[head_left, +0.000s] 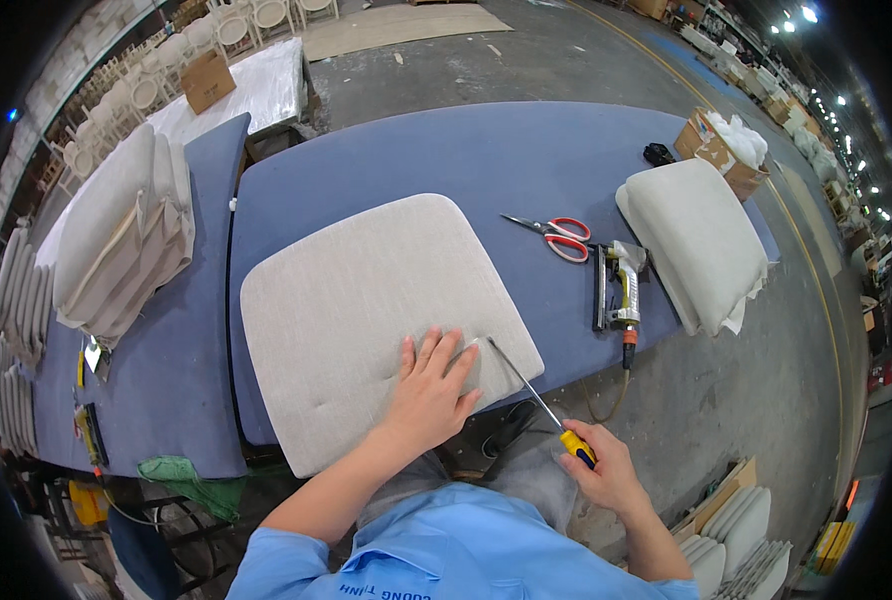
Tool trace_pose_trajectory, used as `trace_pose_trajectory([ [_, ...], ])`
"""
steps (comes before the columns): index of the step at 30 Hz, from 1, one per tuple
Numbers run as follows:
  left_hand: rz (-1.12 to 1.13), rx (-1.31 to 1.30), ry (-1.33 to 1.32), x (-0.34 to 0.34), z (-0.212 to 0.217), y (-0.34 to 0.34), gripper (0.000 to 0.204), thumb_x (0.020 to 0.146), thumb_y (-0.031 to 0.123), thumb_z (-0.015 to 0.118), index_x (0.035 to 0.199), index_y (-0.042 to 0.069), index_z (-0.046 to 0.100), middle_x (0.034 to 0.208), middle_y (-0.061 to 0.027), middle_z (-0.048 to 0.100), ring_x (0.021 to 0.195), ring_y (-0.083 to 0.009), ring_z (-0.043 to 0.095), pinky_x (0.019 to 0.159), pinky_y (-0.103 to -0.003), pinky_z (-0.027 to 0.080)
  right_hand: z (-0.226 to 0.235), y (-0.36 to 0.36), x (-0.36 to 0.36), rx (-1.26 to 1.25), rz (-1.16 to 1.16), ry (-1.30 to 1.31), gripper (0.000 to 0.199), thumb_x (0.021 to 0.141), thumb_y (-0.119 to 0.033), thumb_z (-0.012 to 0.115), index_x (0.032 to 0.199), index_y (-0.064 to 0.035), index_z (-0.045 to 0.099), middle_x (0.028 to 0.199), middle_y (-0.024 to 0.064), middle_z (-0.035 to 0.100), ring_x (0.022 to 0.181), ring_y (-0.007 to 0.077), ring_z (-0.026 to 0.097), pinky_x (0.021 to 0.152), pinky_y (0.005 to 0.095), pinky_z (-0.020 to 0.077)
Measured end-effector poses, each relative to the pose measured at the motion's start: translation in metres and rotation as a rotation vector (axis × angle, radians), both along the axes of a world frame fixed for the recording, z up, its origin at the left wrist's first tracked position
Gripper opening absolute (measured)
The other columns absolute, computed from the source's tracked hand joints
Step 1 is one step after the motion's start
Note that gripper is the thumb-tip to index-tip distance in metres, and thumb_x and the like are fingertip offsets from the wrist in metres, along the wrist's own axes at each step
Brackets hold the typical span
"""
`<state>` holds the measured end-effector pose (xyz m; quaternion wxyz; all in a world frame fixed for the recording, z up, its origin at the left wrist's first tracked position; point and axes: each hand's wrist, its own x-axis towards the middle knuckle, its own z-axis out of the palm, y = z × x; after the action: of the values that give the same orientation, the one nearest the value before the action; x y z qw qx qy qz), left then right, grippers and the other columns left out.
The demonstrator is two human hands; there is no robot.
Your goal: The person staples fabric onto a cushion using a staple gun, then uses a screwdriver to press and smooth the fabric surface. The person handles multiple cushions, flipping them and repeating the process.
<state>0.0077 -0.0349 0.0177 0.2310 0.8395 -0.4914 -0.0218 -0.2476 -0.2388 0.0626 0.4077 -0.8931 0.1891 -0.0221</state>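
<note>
A light grey upholstered seat cushion (366, 290) lies flat in front of me on the blue padded table (366, 150). My left hand (431, 392) rests on the cushion near its right front part, palm down with fingers spread. In my right hand (606, 465) is a screwdriver (543, 405) with a yellow and dark blue handle and a long thin metal shaft. Its tip meets the fabric just right of my left fingers. Small dimples show in the fabric beside my left hand and wrist.
Red-handled scissors (561, 238) and a staple gun (621, 285) with a hose lie right of the cushion. Stacked cushions (696, 235) sit at the right edge, by a cardboard box (716, 145). A taller cushion stack (131, 235) stands on the left table, near another staple gun (93, 437).
</note>
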Motion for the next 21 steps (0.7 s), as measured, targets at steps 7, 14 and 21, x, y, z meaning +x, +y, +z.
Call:
trace_pose_trajectory([
  [7,0.027,-0.002,-0.090,-0.001,-0.018,-0.006,0.057,0.102,0.042,0.069,0.148,0.008,0.066,0.165,-0.0190,0.047,0.159,-0.0420,0.036,0.131,-0.066,0.017,0.015,-0.014,0.013,-0.072,0.049,0.077,0.051,0.098,-0.018,0.077,0.147,-0.0090,0.065,0.107,0.0159,0.069,0.091,0.0367,0.071,0.081,0.0425,0.0578],
  [14,0.029,0.012,-0.079,0.000,-0.016,-0.006,0.059,0.102,0.044,0.070,0.148,0.008,0.066,0.164,-0.0185,0.048,0.159,-0.0414,0.035,0.132,-0.065,0.017,0.042,-0.029,0.027,-0.209,0.135,0.150,0.051,0.096,-0.016,0.077,0.145,-0.0092,0.067,0.100,0.0141,0.068,0.082,0.0340,0.069,0.074,0.0433,0.0560],
  [21,0.028,0.005,-0.062,0.001,-0.015,-0.006,0.057,0.103,0.043,0.068,0.148,0.008,0.066,0.163,-0.0183,0.048,0.159,-0.0410,0.035,0.132,-0.064,0.017,0.078,-0.038,0.049,-0.362,0.245,0.209,0.046,0.095,-0.014,0.075,0.140,-0.0091,0.069,0.100,0.0143,0.068,0.081,0.0375,0.070,0.070,0.0464,0.0565],
])
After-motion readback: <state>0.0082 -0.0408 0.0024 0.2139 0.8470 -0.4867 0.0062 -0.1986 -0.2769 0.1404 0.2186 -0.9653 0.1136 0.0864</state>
